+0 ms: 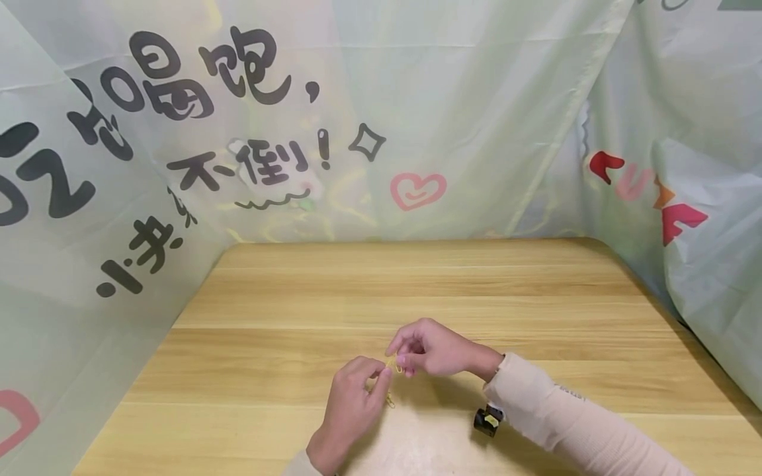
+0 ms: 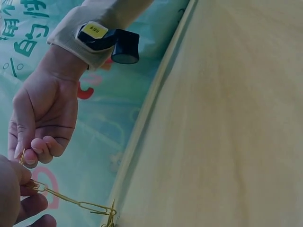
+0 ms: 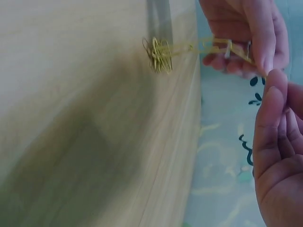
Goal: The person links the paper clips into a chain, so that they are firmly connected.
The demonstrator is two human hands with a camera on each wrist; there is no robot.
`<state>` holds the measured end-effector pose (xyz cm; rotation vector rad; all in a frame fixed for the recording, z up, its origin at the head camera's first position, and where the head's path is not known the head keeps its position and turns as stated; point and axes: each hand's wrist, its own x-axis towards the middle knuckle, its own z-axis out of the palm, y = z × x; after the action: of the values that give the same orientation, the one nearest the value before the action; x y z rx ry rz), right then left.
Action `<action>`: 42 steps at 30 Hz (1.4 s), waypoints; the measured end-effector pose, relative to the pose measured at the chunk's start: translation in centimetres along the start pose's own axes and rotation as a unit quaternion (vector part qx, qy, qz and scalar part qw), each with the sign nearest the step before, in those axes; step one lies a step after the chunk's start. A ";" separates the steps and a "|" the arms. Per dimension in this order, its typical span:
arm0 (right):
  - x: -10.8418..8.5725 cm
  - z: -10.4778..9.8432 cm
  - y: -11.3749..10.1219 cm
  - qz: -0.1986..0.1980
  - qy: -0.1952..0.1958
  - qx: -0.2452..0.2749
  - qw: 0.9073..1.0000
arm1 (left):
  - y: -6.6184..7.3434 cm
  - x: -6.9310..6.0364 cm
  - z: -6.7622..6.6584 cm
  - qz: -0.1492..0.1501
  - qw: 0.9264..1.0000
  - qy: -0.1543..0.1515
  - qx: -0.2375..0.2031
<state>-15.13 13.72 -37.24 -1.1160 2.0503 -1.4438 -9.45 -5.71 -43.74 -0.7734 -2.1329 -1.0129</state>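
A chain of gold paper clips hangs from my left hand, whose thumb and fingers pinch its upper end. The lower links run down to a small heap of clips on the table. Close beside it, my right hand pinches a gold paper clip between thumb and forefinger. The fingertips of both hands nearly meet there. In the right wrist view the fingertips hide most of that clip, so whether it is hooked into the chain cannot be told.
The wood-grain table spreads out around both hands. A printed cloth hangs along its back and sides. On the right sleeve sits a small black camera with a yellow label.
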 end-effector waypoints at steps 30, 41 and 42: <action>-0.7 -1.2 -1.6 -0.115 0.048 -0.052 0.991 | 0.9 1.9 -1.5 -0.182 0.937 -0.177 -0.241; -0.1 -1.2 -3.7 -0.139 0.182 -0.048 0.972 | 0.9 3.5 -1.3 -0.205 0.880 -0.262 -0.338; 0.0 -1.4 -3.9 -0.140 0.184 -0.051 0.972 | 0.8 3.6 -1.2 -0.205 0.879 -0.267 -0.337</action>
<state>-14.57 13.97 -33.13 -1.3019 2.3088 -1.8155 -10.71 -5.44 -40.13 -1.0300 -2.4756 -2.0347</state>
